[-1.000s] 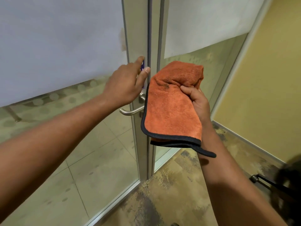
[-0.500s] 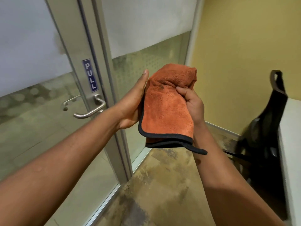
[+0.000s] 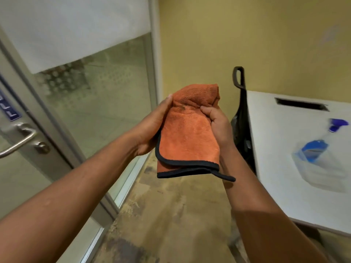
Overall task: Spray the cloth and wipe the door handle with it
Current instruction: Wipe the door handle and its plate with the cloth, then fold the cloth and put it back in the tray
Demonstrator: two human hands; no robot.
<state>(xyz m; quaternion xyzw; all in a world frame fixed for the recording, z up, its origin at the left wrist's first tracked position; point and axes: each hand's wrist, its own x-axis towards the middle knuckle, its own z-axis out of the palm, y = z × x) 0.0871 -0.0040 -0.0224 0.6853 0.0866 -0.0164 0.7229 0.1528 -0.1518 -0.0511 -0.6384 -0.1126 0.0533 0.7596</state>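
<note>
A folded orange cloth [image 3: 188, 137] with a black hem hangs between both hands at the middle of the view. My right hand [image 3: 216, 124] pinches its upper right part. My left hand [image 3: 152, 130] lies against its left side and back, fingers behind the fabric. The metal door handle [image 3: 18, 142] sticks out of the glass door frame at the far left, well apart from the cloth. A clear spray bottle [image 3: 319, 158] with blue liquid and a blue nozzle stands blurred on the white table [image 3: 281, 177] at the right.
A black chair back [image 3: 241, 118] stands between the table and my right hand. A yellow wall [image 3: 247, 35] closes the far side. Frosted glass panels [image 3: 98, 92] run along the left. Worn brown floor [image 3: 171, 215] lies below.
My left hand left the door near the handle and came onto the cloth. The view swung right, so the handle slid to the left edge and the table with the bottle appeared.
</note>
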